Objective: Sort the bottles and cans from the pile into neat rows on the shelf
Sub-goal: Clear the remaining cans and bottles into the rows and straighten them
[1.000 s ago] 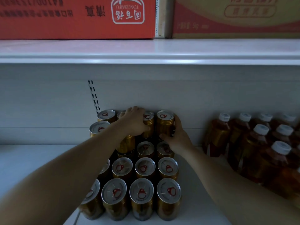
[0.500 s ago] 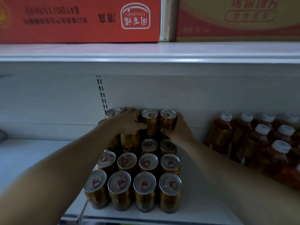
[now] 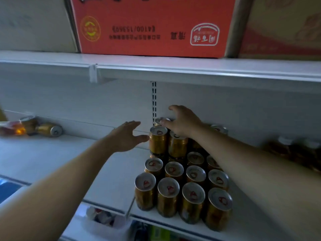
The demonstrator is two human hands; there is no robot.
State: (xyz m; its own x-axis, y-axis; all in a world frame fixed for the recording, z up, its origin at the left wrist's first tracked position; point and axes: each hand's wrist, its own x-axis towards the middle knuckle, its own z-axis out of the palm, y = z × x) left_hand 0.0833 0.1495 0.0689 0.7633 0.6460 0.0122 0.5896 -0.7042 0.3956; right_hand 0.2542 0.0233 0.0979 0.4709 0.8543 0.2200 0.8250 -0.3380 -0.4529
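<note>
On the white shelf [image 3: 52, 153], near its front edge and right of centre, gold cans [image 3: 174, 170] with silver lids and red pull tabs stand upright in rows four wide. Behind the front rows a second tier is stacked. It consists of an upper can [image 3: 158, 142] at the left side of the block, a neighbouring can [image 3: 177, 146] touching it on the right, and a rear can [image 3: 162, 120] against the back wall.

Left grip [image 3: 126, 136]: open, fingers straight, palm turned toward the block. The thumb tip lies just beside the wall of the upper can; contact cannot be confirmed.

Right grip [image 3: 184, 122]: open, fingers spread, palm down above the second tier. The fingertips [image 3: 164, 122] touch the lid of the rear can; the thumb is raised clear.

Obstructions: the right forearm crosses the right rear of the block and hides the cans beneath it. An upper shelf [image 3: 191, 66] overhangs the work area. It carries a red carton [image 3: 152, 26] with inverted print and a brown carton [image 3: 286, 26] beside it. A slotted upright [image 3: 153, 100] runs down the back wall directly behind the rear can.

Surroundings: at the left rear of the shelf, well apart from the block, loose cans [image 3: 50, 130] lie on their sides beside a blurred amber bottle [image 3: 12, 129]. Near the right edge stand blurred amber bottles [image 3: 284, 146] with white caps.
</note>
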